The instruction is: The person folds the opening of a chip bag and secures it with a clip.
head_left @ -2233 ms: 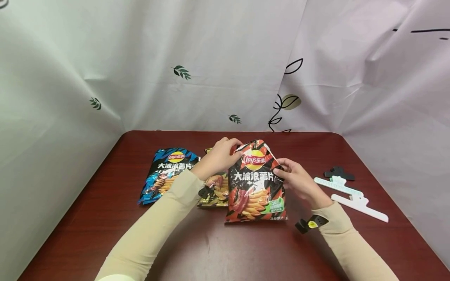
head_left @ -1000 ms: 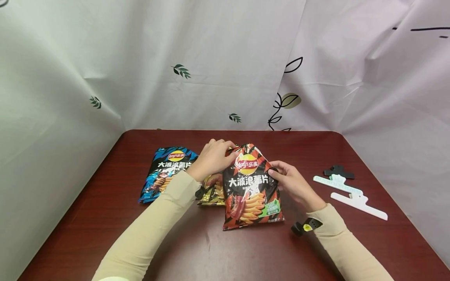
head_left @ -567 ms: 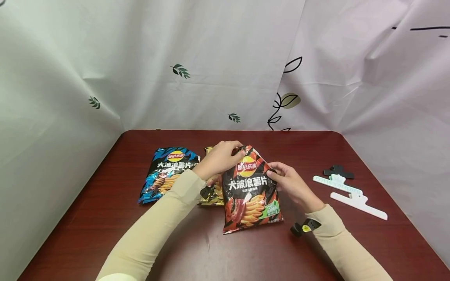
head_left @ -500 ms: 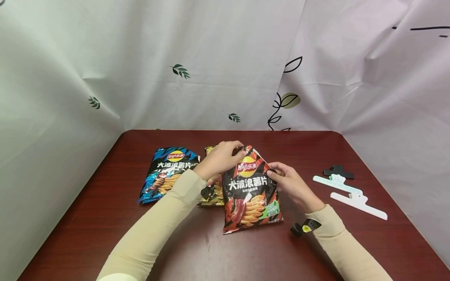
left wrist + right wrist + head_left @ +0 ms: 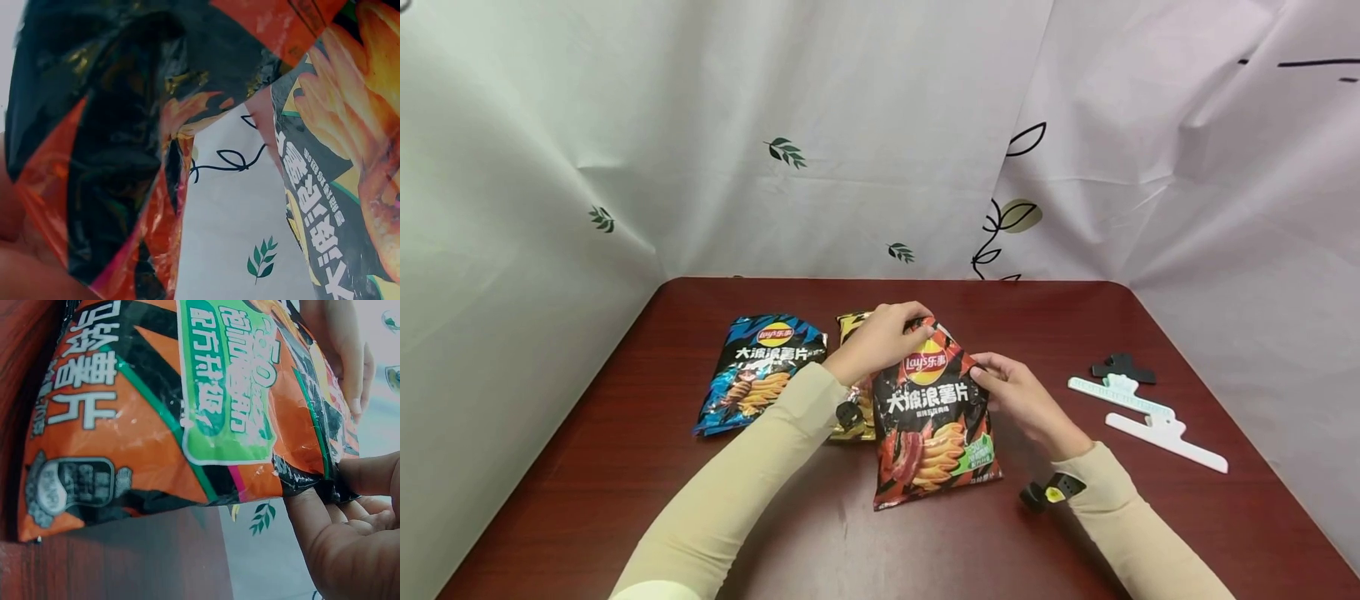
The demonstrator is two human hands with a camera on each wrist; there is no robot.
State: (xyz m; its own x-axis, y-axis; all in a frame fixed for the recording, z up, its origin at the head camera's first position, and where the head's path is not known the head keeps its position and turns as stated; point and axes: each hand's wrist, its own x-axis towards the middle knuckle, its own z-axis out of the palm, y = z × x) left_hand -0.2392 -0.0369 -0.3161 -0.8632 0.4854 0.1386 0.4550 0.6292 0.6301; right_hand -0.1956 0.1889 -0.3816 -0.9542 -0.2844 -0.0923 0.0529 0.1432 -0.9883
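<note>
Red-and-black crinkly foil crisp bag (image 5: 934, 417) sits at the centre of the frame, bottom edge on the polished dark red wooden table (image 5: 850, 542), its glossy puffed body tilted up. Right hand (image 5: 1018, 398) pinches the bag's right edge between thumb and curled fingers; the right wrist view shows the fingertips (image 5: 312, 515) tucked under the crimped seam. Left hand (image 5: 883, 340) grips the top corner, fingers curled tight over the scrunched foil. Just behind, half hidden by the left arm, lies a gold-and-black foil crisp bag (image 5: 853, 367), flat on the wood. Left of centre, a blue-and-black foil crisp bag (image 5: 760, 371) lies flat too. Over at the right edge, a long white plastic sealing clip (image 5: 1165, 432), a pale mint plastic clip (image 5: 1120, 393) and a small black plastic clip (image 5: 1122, 367) rest close together. Beyond, a creased white leaf-print cloth backdrop (image 5: 850, 125) fills the upper frame.
</note>
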